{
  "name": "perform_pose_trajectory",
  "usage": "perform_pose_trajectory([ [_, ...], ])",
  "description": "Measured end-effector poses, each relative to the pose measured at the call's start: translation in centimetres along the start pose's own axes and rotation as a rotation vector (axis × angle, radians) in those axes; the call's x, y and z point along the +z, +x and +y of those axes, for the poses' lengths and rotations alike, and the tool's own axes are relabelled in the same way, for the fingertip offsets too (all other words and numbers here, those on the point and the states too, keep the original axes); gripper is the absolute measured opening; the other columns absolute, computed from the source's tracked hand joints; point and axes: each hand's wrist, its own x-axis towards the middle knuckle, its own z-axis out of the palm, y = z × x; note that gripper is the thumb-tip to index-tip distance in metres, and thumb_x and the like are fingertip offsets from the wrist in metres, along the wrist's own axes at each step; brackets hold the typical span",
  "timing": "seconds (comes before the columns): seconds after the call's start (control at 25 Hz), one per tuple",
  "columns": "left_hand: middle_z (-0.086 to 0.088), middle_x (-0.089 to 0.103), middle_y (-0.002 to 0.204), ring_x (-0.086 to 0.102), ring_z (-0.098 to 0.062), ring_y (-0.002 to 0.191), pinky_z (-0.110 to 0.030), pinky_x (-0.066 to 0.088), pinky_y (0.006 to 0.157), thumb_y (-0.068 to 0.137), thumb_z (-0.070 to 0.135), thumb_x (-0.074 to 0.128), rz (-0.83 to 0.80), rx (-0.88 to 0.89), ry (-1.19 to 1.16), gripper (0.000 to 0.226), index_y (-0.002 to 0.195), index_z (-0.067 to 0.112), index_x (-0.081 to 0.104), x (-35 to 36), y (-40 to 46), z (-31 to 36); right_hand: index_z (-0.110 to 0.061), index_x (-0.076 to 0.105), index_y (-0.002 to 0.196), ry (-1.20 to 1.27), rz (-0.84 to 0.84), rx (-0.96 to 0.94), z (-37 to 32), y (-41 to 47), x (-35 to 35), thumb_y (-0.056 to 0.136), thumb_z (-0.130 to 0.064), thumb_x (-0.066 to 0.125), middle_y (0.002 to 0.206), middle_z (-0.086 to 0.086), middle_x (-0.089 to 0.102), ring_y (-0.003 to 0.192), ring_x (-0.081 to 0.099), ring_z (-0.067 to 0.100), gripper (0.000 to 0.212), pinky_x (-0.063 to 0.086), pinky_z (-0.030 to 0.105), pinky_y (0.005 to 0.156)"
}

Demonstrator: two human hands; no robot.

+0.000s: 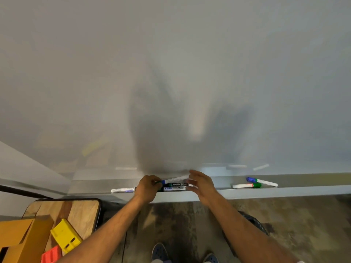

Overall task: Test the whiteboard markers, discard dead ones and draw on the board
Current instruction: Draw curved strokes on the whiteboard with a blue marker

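Observation:
A blank whiteboard (171,73) fills the upper view, with a metal ledge (294,188) along its foot. My left hand (147,187) grips the blue cap end of a white marker (176,178) just above the ledge. My right hand (202,184) holds the marker's other end with its fingertips. Under it lie a black marker (177,184) and a white-and-blue labelled marker (174,188). Another white marker (122,190) lies left of my left hand. Two markers rest further right: a blue-capped one (263,181) and a green-capped one (247,185).
A wooden table (81,211) stands at the lower left with a cardboard box (22,240), a yellow block (65,237) and a red block (51,255). The mottled floor (190,224) and my shoes (159,252) show below. A dark round object (254,223) sits behind my right forearm.

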Motion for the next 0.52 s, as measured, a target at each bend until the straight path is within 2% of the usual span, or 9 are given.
perform_pose_trajectory([
  [0.2, 0.001, 0.063, 0.106, 0.059, -0.01, 0.088, -0.013, 0.043, 0.073, 0.1, 0.021, 0.056, -0.05, 0.162, -0.037, 0.016, 0.106, 0.02, 0.071, -1.3, -1.0, 3.7, -0.002, 0.067, 0.119, 0.255, -0.152, -0.028, -3.5, -2.7, -2.5, 0.091, -0.013, 0.067, 0.093, 0.016, 0.067, 0.087, 0.065, 0.029, 0.03, 0.06, 0.04, 0.079],
  [0.28, 0.001, 0.066, 0.105, 0.061, -0.012, 0.091, -0.016, 0.048, 0.077, 0.1, 0.024, 0.056, -0.089, 0.202, -0.063, 0.016, 0.106, 0.024, 0.071, -1.0, -2.0, 5.3, -0.002, 0.065, 0.121, 0.256, -0.207, -0.042, -4.1, -3.8, -3.6, 0.09, -0.018, 0.067, 0.091, 0.017, 0.064, 0.086, 0.064, 0.03, 0.036, 0.06, 0.043, 0.081],
  [0.36, 0.004, 0.066, 0.102, 0.061, -0.014, 0.092, -0.027, 0.053, 0.082, 0.1, 0.026, 0.057, -0.125, 0.249, -0.054, 0.016, 0.105, 0.026, 0.071, -0.1, -3.3, 7.6, -0.004, 0.064, 0.121, 0.06, -0.272, -0.077, -4.8, -5.5, -4.4, 0.094, -0.017, 0.063, 0.096, 0.02, 0.064, 0.086, 0.064, 0.032, 0.03, 0.059, 0.045, 0.081],
  [0.44, 0.006, 0.066, 0.101, 0.061, -0.012, 0.091, -0.026, 0.052, 0.081, 0.099, 0.026, 0.058, -0.134, 0.303, -0.033, 0.014, 0.103, 0.028, 0.072, 0.8, -4.8, 10.1, -0.006, 0.065, 0.117, -0.222, -0.333, -0.163, -5.8, -7.3, -4.9, 0.097, -0.016, 0.06, 0.097, 0.022, 0.066, 0.082, 0.066, 0.032, 0.023, 0.059, 0.047, 0.082],
  [0.52, 0.007, 0.065, 0.104, 0.061, -0.012, 0.094, -0.024, 0.05, 0.083, 0.099, 0.025, 0.059, -0.14, 0.362, -0.038, 0.014, 0.102, 0.028, 0.073, 1.4, -6.1, 12.8, -0.007, 0.066, 0.112, -0.379, -0.372, -0.28, -7.8, -9.2, -5.7, 0.098, -0.019, 0.06, 0.086, 0.02, 0.068, 0.077, 0.067, 0.03, 0.02, 0.059, 0.047, 0.08],
])
